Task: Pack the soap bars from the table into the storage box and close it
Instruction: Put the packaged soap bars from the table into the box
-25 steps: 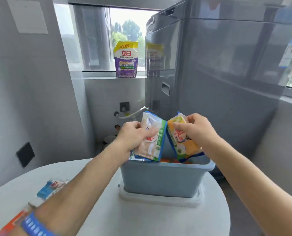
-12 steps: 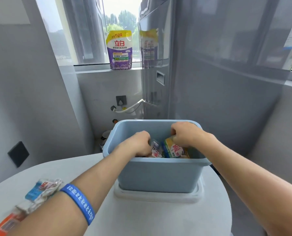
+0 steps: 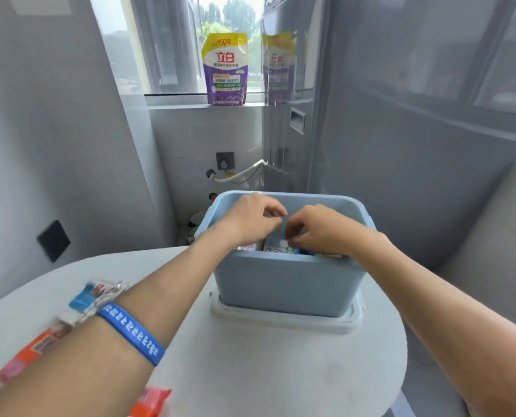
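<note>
Over box (image 3: 286,284) rim: both hands, apparently empty.

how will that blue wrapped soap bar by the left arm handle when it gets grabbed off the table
The blue wrapped soap bar looks sealed in glossy film with crinkled ends, so it is probably a bit slippery and the wrapper may give under the fingers. The bar inside is likely stiff and dense for its size. It lies flat on the table, so it should slide, not roll.

One storage box (image 3: 286,287), three soap bars outside it (image 3: 97,296) (image 3: 37,347) (image 3: 151,401), two hands (image 3: 250,221) (image 3: 319,233).
</note>
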### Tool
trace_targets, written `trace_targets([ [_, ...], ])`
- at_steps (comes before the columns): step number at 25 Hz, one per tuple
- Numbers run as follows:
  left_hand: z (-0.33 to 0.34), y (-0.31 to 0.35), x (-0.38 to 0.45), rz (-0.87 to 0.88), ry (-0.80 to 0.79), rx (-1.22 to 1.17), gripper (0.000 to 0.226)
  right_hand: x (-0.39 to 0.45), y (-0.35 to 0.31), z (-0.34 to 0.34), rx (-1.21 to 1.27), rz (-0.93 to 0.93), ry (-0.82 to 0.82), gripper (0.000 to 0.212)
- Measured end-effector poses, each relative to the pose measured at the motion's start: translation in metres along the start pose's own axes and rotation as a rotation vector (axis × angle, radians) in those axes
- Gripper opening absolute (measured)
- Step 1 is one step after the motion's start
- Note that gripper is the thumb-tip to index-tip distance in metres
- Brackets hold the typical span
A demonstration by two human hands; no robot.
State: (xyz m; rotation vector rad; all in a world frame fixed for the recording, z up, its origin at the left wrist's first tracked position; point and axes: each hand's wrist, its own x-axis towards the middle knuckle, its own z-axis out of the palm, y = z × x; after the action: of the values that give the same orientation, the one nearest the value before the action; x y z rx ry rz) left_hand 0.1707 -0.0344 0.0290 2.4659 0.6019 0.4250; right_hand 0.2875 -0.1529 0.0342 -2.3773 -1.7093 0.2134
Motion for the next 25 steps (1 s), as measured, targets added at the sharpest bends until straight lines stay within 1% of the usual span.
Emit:
trace_targets([
  [1, -0.012, -0.001, -0.013, 0.039, 0.126, -0.087, 0.024, -0.002, -0.019, -0.001, 0.092, -0.039, 0.049, 0.016],
  [3, -0.034, -0.017, -0.052, 0.07, 0.284, -0.213, 0.027, -0.009, -0.065, 0.006, 0.262, -0.124, 0.176, 0.014],
  [4, -0.042, -0.033, -0.077, 0.042, 0.335, -0.251, 0.029, -0.015, -0.09, 0.013, 0.329, -0.177, 0.268, 0.015],
  [6, -0.054, -0.074, -0.128, -0.087, 0.432, -0.234, 0.03, -0.031, -0.135, 0.033, 0.403, -0.292, 0.425, 0.015],
  [7, -0.061, -0.097, -0.153, -0.184, 0.483, -0.182, 0.029, -0.04, -0.156, 0.046, 0.415, -0.354, 0.437, 0.014],
  [8, -0.068, -0.121, -0.174, -0.308, 0.517, -0.124, 0.028, -0.048, -0.176, 0.061, 0.404, -0.414, 0.388, 0.013],
  [9, -0.077, -0.143, -0.192, -0.455, 0.51, -0.07, 0.029, -0.055, -0.194, 0.08, 0.356, -0.464, 0.283, 0.013],
  [10, -0.085, -0.161, -0.205, -0.596, 0.438, -0.012, 0.036, -0.061, -0.206, 0.099, 0.286, -0.49, 0.165, 0.016],
  [11, -0.091, -0.176, -0.214, -0.703, 0.293, 0.053, 0.047, -0.066, -0.215, 0.118, 0.215, -0.492, 0.051, 0.022],
  [12, -0.095, -0.189, -0.224, -0.76, 0.103, 0.115, 0.062, -0.069, -0.221, 0.135, 0.138, -0.485, -0.047, 0.03],
  [13, -0.097, -0.197, -0.232, -0.777, -0.086, 0.17, 0.08, -0.072, -0.227, 0.15, 0.072, -0.475, -0.113, 0.037],
  [14, -0.098, -0.203, -0.238, -0.78, -0.234, 0.218, 0.099, -0.073, -0.23, 0.162, 0.029, -0.462, -0.14, 0.041],
  [15, -0.099, -0.208, -0.242, -0.779, -0.327, 0.252, 0.115, -0.073, -0.232, 0.17, 0.009, -0.445, -0.139, 0.045],
  [16, -0.1, -0.213, -0.245, -0.766, -0.386, 0.265, 0.127, -0.072, -0.234, 0.177, 0.001, -0.424, -0.122, 0.047],
  [18, -0.101, -0.22, -0.25, -0.729, -0.481, 0.272, 0.144, -0.07, -0.235, 0.186, -0.008, -0.402, -0.077, 0.051],
  [19, -0.101, -0.222, -0.252, -0.713, -0.5, 0.305, 0.148, -0.07, -0.234, 0.189, -0.007, -0.394, -0.069, 0.053],
  [22, -0.095, -0.221, -0.257, -0.687, -0.423, 0.465, 0.146, -0.067, -0.224, 0.189, -0.014, -0.35, -0.097, 0.06],
  [25, -0.09, -0.211, -0.258, -0.81, -0.365, 0.492, 0.153, -0.058, -0.209, 0.177, -0.011, -0.253, -0.145, 0.055],
])
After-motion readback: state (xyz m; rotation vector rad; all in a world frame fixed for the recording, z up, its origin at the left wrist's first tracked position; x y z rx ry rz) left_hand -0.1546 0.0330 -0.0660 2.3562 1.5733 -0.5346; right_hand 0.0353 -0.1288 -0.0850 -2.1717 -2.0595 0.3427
